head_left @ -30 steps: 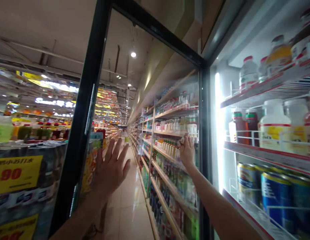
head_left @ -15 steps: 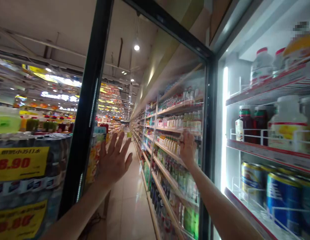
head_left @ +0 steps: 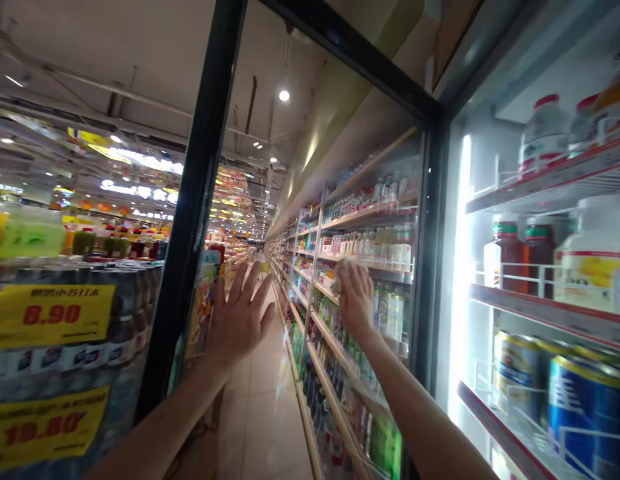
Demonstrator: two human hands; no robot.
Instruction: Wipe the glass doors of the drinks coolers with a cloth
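A glass fridge door (head_left: 290,153) with a black frame stands swung out before me. My left hand (head_left: 243,320) lies flat against the left part of its pane, fingers spread and holding nothing. Further right, my right hand (head_left: 357,303) presses a small greyish cloth (head_left: 344,272) to the same glass. Most of the cloth is hidden under the fingers, and its edges are blurred.
On the right, the lit fridge holds bottles (head_left: 545,130) and blue cans (head_left: 585,407) on wire-fronted shelves (head_left: 550,313). To the left are stacked drinks with yellow price signs (head_left: 53,313). Beyond the glass, an aisle (head_left: 255,413) runs beside long drink shelves.
My right hand has slid left across the glass with the cloth, closer to my left hand. My left hand stays on the pane. The whole view has shifted slightly.
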